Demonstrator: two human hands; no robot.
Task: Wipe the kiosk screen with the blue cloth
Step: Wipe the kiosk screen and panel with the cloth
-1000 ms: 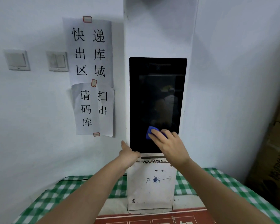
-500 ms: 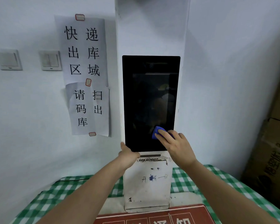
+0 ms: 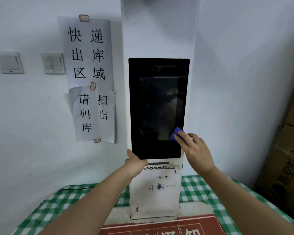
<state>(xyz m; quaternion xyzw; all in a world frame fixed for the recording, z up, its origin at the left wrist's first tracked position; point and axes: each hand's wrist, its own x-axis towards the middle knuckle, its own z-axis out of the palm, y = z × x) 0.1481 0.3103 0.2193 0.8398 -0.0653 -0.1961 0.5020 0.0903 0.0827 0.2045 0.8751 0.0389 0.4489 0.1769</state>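
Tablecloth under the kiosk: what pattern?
Green-and-white check, on the tablecloth; head view, the only one.

— How does the person hold the right hand [image 3: 196, 151]?

— The right arm reaches up and forward. The hand is at the lower right part of the kiosk screen [image 3: 153, 102], its fingers [image 3: 180, 135] flat, pressing the blue cloth [image 3: 174, 134] on the glass.

— And the left hand [image 3: 134, 162]?

— It grips the lower left corner of the same screen, thumb up along the edge, forearm stretched out.
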